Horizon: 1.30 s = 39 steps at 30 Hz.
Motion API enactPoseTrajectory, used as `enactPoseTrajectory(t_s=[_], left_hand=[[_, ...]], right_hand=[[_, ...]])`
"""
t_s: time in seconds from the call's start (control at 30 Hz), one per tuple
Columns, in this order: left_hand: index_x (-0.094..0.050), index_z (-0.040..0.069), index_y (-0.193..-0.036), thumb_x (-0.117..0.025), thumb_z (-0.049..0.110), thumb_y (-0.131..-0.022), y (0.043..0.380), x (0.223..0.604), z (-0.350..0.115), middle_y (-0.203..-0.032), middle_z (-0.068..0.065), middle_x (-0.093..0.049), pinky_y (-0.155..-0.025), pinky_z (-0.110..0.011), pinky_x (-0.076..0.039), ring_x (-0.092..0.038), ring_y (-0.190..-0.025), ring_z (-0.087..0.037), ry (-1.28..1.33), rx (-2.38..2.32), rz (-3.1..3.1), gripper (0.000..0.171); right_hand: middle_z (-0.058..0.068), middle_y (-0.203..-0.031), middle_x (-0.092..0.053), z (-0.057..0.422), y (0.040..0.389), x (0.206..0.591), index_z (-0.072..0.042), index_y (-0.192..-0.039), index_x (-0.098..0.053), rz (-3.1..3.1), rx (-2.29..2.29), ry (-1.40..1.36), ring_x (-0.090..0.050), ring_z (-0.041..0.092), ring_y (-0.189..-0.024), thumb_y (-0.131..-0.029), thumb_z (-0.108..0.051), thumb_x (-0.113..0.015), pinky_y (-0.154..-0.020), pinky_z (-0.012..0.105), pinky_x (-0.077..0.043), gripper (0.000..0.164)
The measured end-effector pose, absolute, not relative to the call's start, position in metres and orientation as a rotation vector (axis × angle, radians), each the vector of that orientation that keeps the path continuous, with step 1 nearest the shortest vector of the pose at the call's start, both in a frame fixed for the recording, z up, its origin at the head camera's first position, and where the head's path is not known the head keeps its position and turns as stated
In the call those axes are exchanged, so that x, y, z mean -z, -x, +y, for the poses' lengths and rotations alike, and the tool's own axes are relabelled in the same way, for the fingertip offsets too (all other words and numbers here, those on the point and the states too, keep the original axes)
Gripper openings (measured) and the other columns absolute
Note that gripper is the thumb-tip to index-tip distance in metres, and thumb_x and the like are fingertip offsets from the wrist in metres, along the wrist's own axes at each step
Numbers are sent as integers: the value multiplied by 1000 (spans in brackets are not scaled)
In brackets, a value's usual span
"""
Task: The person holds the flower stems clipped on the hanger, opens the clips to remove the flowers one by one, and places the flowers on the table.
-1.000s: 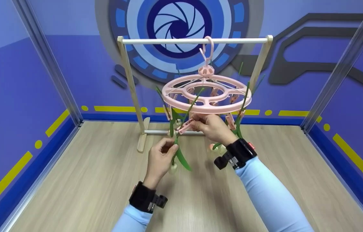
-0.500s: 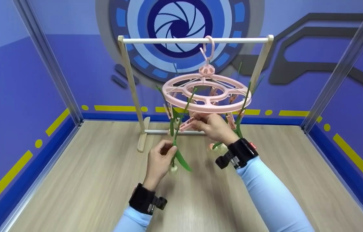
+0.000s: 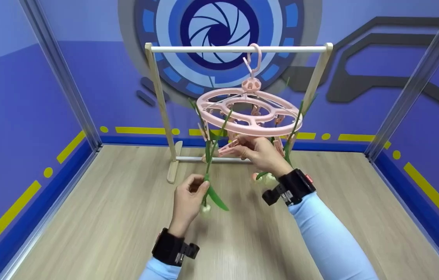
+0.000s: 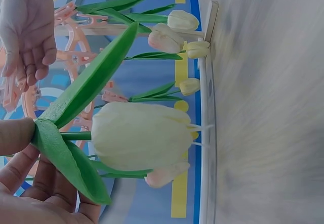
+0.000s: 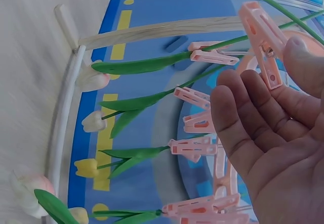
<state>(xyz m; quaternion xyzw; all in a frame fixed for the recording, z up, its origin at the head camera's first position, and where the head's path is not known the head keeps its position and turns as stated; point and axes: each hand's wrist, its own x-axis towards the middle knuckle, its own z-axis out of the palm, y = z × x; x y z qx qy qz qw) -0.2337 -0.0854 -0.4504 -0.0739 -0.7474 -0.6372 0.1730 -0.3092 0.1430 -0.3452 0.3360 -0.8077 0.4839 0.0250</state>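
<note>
My left hand [image 3: 188,198] pinches the green stem of an artificial tulip near its leaves. Its white bloom [image 4: 142,135] points down, and the bare stem end slants up in front of the hanger's rim. My right hand [image 3: 264,154] pinches a pink clothespin [image 5: 263,42] between thumb and fingers, just below the front of the round pink clip hanger [image 3: 239,128]. In the head view the stem passes left of that clothespin, apart from it. Several other tulips, such as one with a yellow bloom [image 5: 86,168], hang upside down from the hanger's clothespins.
A wooden stand carries the hanger's hook [image 3: 257,58] on its white top bar [image 3: 196,49]. A lower white bar [image 3: 188,159] runs near the tabletop [image 3: 99,217]. Patterned blue walls [image 3: 87,77] with metal corner posts enclose the back and sides.
My left hand has moved a little down and left with the tulip, so its stem has drawn away from the clothespin. The hanger has tilted slightly; my right hand keeps its grip.
</note>
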Motion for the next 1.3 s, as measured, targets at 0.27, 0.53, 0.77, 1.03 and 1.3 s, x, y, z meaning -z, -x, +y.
enactPoseTrajectory(t_s=[0.27,0.53,0.77,1.03,1.3], left_hand=[[-72,0,-106,-71,11,-98,226,456,-93,-97,-12,-71,-76,-26,-53,-65,-86,-21,188,1793,-2117,14],[-72,1,-107,-71,12,-98,215,461,-106,-98,-11,-72,-79,-28,-54,-66,-88,-21,162,1743,-2123,14],[-72,1,-109,-71,14,-99,212,465,-114,-100,-11,-71,-80,-28,-52,-66,-90,-24,126,1741,-2132,16],[-72,0,-110,-70,11,-99,211,469,-122,-100,-11,-70,-76,-26,-53,-65,-89,-22,59,1748,-2135,16],[-71,0,-110,-71,10,-99,211,471,-129,-100,-12,-70,-79,-27,-52,-65,-88,-22,37,1744,-2098,15]], right_hand=[[15,-115,-71,148,307,348,1,-127,-65,-2487,-1635,-914,-68,36,-95,-107,-18,-58,-82,37,-58,29],[19,-113,-69,152,303,356,6,-131,-61,-2447,-1752,-853,-69,19,-92,-107,-15,-58,-79,26,-58,32],[25,-114,-67,155,294,364,7,-130,-61,-2424,-1717,-841,-69,29,-93,-107,-13,-58,-79,29,-59,30],[21,-106,-69,163,283,386,7,-124,-65,-2345,-1614,-817,-69,24,-87,-104,-6,-61,-75,28,-58,25],[16,-104,-71,169,267,408,5,-115,-70,-2254,-1474,-714,-67,16,-88,-100,1,-63,-75,21,-54,17]])
